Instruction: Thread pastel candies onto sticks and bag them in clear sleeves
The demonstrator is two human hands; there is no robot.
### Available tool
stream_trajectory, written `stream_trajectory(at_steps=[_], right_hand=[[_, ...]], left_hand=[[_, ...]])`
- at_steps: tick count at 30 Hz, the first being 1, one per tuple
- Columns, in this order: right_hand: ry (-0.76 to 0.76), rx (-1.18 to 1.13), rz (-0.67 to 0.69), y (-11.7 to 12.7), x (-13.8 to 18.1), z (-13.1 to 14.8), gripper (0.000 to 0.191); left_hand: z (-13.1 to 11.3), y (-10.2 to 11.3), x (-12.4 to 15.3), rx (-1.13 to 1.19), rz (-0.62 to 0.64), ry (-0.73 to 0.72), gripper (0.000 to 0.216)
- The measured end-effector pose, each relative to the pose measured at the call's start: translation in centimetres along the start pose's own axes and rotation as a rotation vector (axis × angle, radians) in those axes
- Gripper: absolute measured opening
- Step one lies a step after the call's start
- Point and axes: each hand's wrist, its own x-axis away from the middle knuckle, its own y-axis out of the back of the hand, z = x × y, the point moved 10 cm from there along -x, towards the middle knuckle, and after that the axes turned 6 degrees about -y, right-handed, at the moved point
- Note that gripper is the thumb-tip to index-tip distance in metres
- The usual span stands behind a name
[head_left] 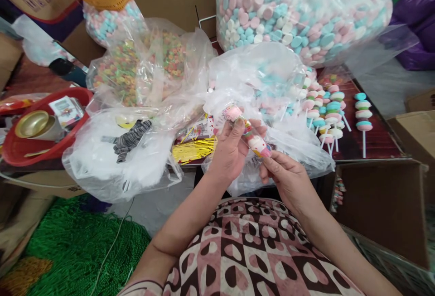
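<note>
Left hand [229, 151]: upright, fingers wrapped round the skewer [253, 137].
Right hand [288, 178]: nearer, thumb and forefinger pinching the skewer's right end.

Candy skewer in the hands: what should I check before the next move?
1. The left hand holds the upper part of the candy skewer: ok.
2. Fingers of the right hand pinch its lower end: ok.
3. The clear sleeve covers the top candy: ok. Closed at the lower end: cannot tell.
4. The gold twist ties lie beside the left hand, not touching it: ok.
5. The cardboard box at the right stands open: ok.
</note>
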Motion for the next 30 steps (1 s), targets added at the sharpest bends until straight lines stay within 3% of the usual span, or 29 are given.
stream_trajectory(at_steps=[8,10,15,18,20,25,30], right_hand=[[0.113,-0.055,-0.074,-0.1,0.1,1.1,0.026],[0.137,-0.076,-0.097,0.2,0.2,1.2,0.024],[0.157,-0.066,-0.109,0.5,0.5,1.1,0.019],[0.159,-0.053,-0.124,0.7,0.7,0.9,0.019],[0.159,-0.065,-0.138,0.8,0.9,0.7,0.023],[0.096,-0.129,-0.113,0.2,0.9,-0.1,0.035],[0.058,-0.178,-0.014,-0.8,0.8,-0.6,0.037]], left_hand=[[3.5,-2.8,3.0,-0.232,0.369,0.186,0.031],[3.2,-2.7,3.1,-0.346,0.402,0.123,0.030],[0.2,-1.7,2.4,-0.825,0.297,-0.182,0.027],[-0.9,-2.0,2.4,-0.990,0.286,-0.296,0.030],[-1.1,-2.0,2.5,-1.020,0.270,-0.299,0.031],[0.1,-1.4,2.7,-0.890,0.254,-0.130,0.032],[1.4,-2.2,3.4,-0.771,0.378,-0.031,0.033]])
